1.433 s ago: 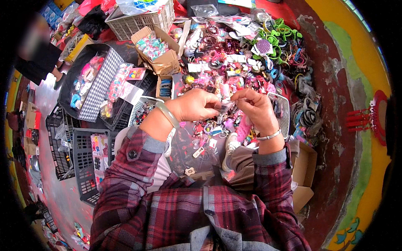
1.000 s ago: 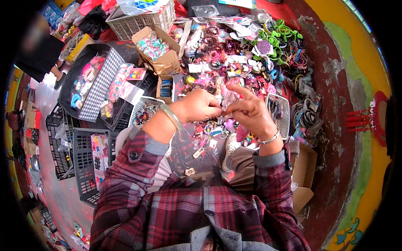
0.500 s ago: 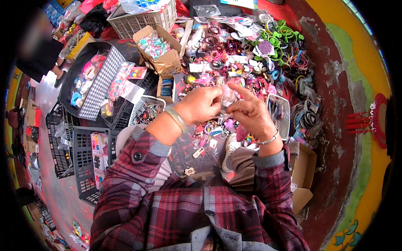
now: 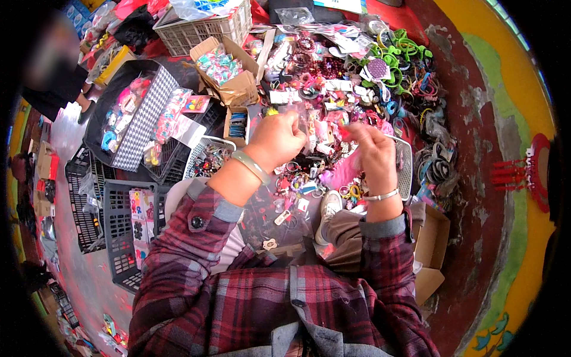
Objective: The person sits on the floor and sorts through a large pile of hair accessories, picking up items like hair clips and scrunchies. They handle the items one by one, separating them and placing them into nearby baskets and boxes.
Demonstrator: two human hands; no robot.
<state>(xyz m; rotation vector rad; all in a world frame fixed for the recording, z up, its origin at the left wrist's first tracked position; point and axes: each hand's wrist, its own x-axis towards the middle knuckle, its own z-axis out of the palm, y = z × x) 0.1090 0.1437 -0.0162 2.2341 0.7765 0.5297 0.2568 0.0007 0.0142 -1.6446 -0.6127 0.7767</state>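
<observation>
My left hand (image 4: 276, 141) is closed, knuckles up, above the heap of small accessories (image 4: 321, 95). By its fingertips shows a faint, see-through film like clear plastic; what exactly the fingers pinch is hidden. To the right, my right hand (image 4: 376, 156) is held apart from the left, its fingers curled and partly smeared by motion. Beside its palm hangs a blurred pink soft item (image 4: 345, 171), seemingly held by it; its kind cannot be made out. Below the hands lie small hair ties, rings and trinkets (image 4: 303, 187).
White baskets stand left (image 4: 199, 156) and right (image 4: 404, 166) of the heap. Further left are a houndstooth-sided box (image 4: 143, 119) and a dark plastic crate (image 4: 122, 238). An opened carton (image 4: 431, 250) sits by my right elbow. Another person's dark clothing (image 4: 53, 89) shows at the far left.
My hands, close together before, have moved apart. The right has shifted right and its fingers have curled in; the left has moved slightly left. The pink item now shows larger and blurred.
</observation>
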